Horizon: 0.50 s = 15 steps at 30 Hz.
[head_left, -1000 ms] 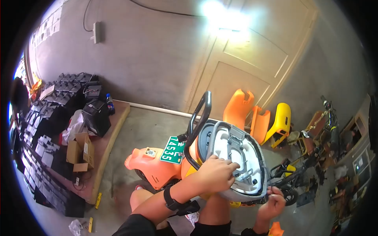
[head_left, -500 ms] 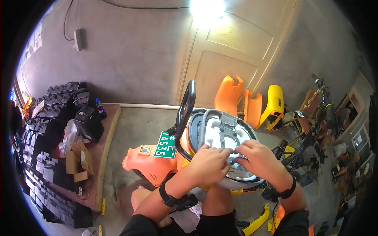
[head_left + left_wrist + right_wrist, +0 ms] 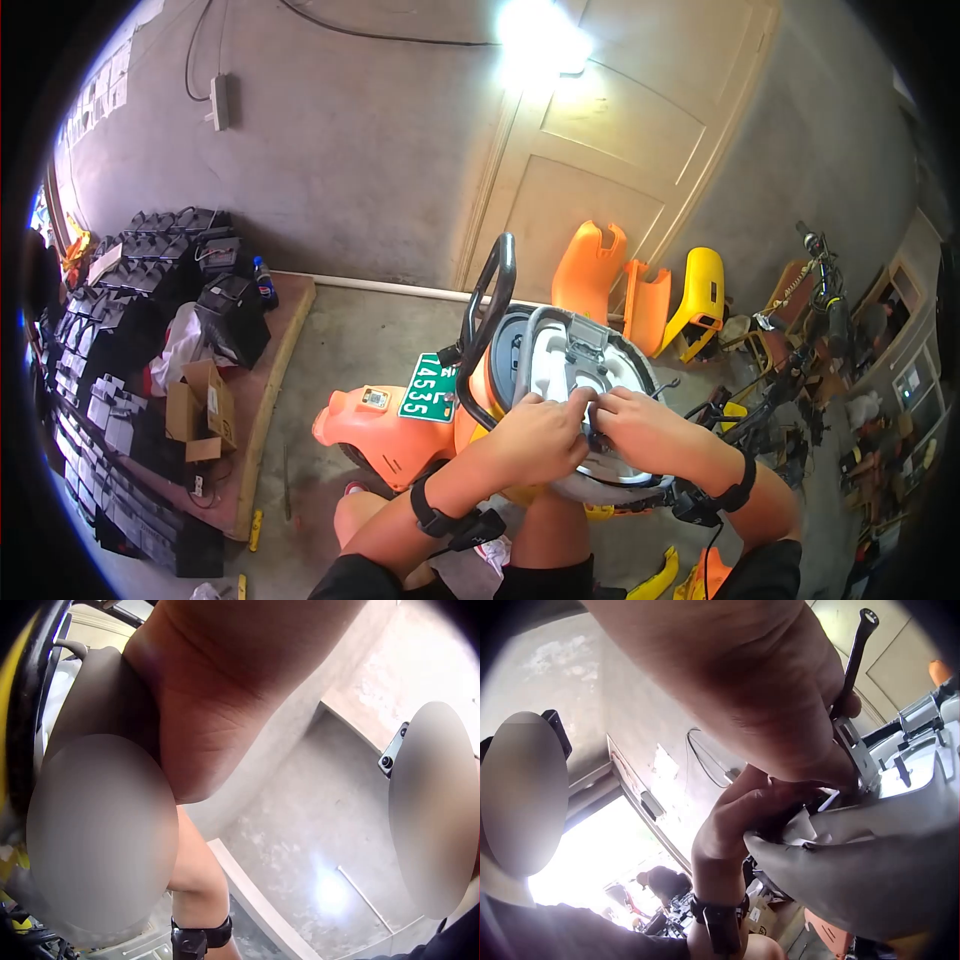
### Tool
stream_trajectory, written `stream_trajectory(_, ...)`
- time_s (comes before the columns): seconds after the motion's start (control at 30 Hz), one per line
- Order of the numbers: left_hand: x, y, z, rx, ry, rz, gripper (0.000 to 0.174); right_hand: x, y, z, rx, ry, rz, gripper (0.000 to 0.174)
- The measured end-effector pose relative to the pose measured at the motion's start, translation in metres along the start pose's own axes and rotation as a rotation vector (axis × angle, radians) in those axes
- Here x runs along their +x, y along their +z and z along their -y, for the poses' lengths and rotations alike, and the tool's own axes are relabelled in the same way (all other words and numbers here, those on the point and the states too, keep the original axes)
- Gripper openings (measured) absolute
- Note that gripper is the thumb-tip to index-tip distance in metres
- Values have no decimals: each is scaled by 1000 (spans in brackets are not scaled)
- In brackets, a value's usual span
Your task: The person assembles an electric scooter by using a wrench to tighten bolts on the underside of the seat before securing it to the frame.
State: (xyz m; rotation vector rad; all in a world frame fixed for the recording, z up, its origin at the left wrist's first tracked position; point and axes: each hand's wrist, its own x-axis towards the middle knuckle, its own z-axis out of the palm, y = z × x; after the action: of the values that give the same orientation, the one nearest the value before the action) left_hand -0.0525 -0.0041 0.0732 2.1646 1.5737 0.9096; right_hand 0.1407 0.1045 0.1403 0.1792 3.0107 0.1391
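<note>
The upturned seat (image 3: 655, 450) of an orange scooter (image 3: 390, 425) shows its white ribbed underside and grey rim. My right hand (image 3: 650, 430) grips a dark wrench (image 3: 853, 667) over that underside, its ring end sticking out past the fingers in the right wrist view. A small metal bracket (image 3: 853, 746) lies right beside these fingers. My left hand (image 3: 535, 440) is bent over the near left part of the seat, fingertips meeting those of the right. What its fingers hold is hidden; I cannot tell. In the left wrist view, mostly the heel of the left hand (image 3: 214, 727) shows.
A black grab rail (image 3: 485, 320) rises left of the seat, above a green number plate (image 3: 427, 388). Orange and yellow body panels (image 3: 590, 270) lean near the door. Rows of black batteries (image 3: 130, 320) and a cardboard box (image 3: 200, 405) stand at left; bicycle parts (image 3: 810, 340) crowd the right.
My right hand came from beyond the seat's right edge onto its underside and now works close against the left hand. The left hand stays over the seat. The head view has shifted slightly.
</note>
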Motion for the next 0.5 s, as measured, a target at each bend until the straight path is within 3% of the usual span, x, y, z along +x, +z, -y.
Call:
stream_trajectory(0.17,-3,3,3,-81,58,-65,62,5,-19,12,159,123,13,35)
stream_trajectory(0.3,0,1,1,-73,21,-8,67,6,-2,7,-143,138,-7,32)
stream_trajectory(0.5,1,-1,2,-105,60,-57,57,2,-3,9,-56,129,65,18)
